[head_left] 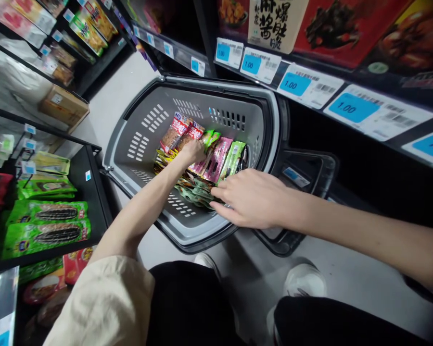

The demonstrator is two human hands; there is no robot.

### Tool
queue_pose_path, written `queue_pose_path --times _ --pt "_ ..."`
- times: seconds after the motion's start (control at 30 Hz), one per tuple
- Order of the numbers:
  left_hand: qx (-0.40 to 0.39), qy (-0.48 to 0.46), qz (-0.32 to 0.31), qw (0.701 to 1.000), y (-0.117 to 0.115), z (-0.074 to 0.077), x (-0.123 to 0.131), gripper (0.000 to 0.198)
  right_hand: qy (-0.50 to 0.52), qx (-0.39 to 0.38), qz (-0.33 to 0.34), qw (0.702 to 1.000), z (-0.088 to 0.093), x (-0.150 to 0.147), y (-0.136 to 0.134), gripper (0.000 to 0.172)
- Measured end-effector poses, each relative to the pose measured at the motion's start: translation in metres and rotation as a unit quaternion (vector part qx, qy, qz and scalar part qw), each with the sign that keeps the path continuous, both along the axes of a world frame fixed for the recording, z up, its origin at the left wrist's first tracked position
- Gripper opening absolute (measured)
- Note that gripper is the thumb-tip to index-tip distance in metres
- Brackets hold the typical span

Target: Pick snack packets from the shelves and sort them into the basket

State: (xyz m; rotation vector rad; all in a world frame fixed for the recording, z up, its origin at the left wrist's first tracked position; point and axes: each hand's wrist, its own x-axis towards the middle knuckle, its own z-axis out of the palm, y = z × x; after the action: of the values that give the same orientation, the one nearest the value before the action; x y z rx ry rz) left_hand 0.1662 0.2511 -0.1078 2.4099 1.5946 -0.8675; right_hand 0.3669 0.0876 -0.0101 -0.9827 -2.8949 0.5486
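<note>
A grey shopping basket (130,129) with slotted walls stands in front of me, holding several small snack packets. My left hand (194,152) reaches down inside it, fingers closed at a bright green packet (211,137); the fingertips are partly hidden. Beside that hand lie red-and-white packets (176,130), with pink packets (218,156) and light green packets (233,158) to its right. Over the near right rim hangs my right hand (250,198), its fingers stretched out and thumb apart. Its fingertips are close to teal packets (193,190); whether they touch is unclear.
A shelf with price tags (310,85) and large packages runs along the top right, above the basket. On the left, a dark rack (97,178) holds green seed bags (50,233). A black basket-like frame (321,168) sits right of the basket. My white shoes (305,280) are below.
</note>
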Motion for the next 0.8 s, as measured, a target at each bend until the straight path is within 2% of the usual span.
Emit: queue_pose_path --times 0.1,0.2,0.37,0.47,0.53,0.57,0.63,0.7,0.73,0.77,0.8 --pt "0.046 0.008 0.025 0.999 -0.001 0.007 0.002 0.047 0.002 0.002 -0.001 1.0 0.0 0.0 -0.001 0.044" --pt "0.072 -0.007 0.031 0.997 -0.001 0.021 0.002 0.041 0.002 0.004 -0.005 1.0 0.001 0.0 -0.001 0.043" --pt "0.139 -0.051 0.059 0.987 0.005 0.063 0.001 0.037 0.029 -0.017 -0.036 0.999 0.004 0.0 0.003 0.033" --pt "0.225 -0.161 0.028 0.96 0.004 0.089 -0.004 0.025 0.153 -0.065 -0.099 0.981 0.003 0.001 0.008 0.022" --pt "0.296 -0.274 -0.041 0.914 0.001 0.102 -0.007 0.014 0.298 -0.1 -0.174 0.933 -0.002 0.002 0.012 0.018" --pt "0.335 -0.336 -0.08 0.876 -0.002 0.107 -0.008 0.01 0.375 -0.116 -0.22 0.893 -0.005 0.004 0.015 0.015" --pt "0.413 -0.462 -0.15 0.771 -0.006 0.114 -0.007 0.021 0.511 -0.132 -0.305 0.793 -0.012 0.009 0.02 0.011" --pt "0.461 -0.557 -0.182 0.667 -0.012 0.118 -0.003 0.037 0.599 -0.146 -0.355 0.702 -0.016 0.014 0.026 0.011" --pt "0.47 -0.584 -0.183 0.636 -0.015 0.118 0.0 0.042 0.625 -0.161 -0.363 0.672 -0.017 0.017 0.028 0.014" --pt "0.473 -0.6 -0.185 0.618 -0.019 0.118 0.005 0.046 0.641 -0.184 -0.36 0.653 -0.017 0.018 0.03 0.018" --pt "0.468 -0.607 -0.189 0.614 -0.023 0.117 0.01 0.048 0.645 -0.212 -0.348 0.646 -0.016 0.02 0.031 0.024"
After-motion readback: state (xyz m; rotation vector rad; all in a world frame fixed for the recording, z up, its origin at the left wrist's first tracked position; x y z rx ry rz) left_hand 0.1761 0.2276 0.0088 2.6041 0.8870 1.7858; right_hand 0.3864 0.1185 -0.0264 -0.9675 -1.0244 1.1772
